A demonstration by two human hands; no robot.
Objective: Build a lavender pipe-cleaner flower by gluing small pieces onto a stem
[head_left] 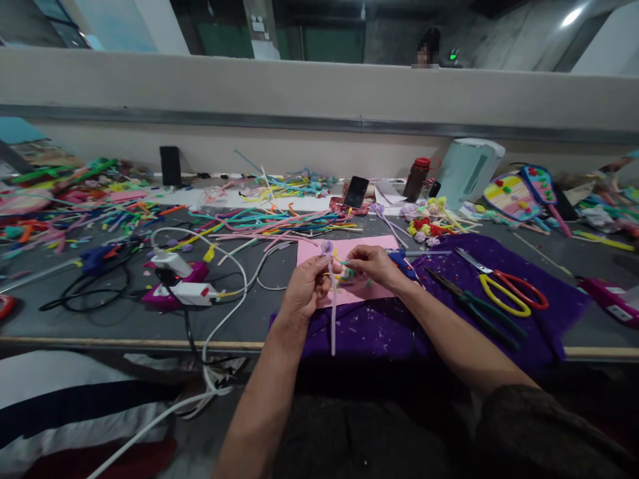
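Pinched between the fingers of my left hand [310,279] is a lilac pipe-cleaner flower [327,247], its pale fuzzy stem [333,326] hanging straight down. Close beside it, my right hand [372,263] is closed in a pinch on a thin green piece [345,263], which looks like pipe cleaner. Whether that piece touches the flower, I cannot tell. Beneath both hands lies a pink sheet [384,243] with small coloured bits on it. A blue glue gun [402,263] rests just past my right wrist.
On the purple cloth [499,253] lie scissors [504,283] and dark green-handled pliers [474,303]. Pipe cleaners [279,223] spread behind the sheet, near a phone [356,193], flower heads [429,223], a bottle [417,179] and a kettle [466,173]. A power strip [184,283] with cables sits left.
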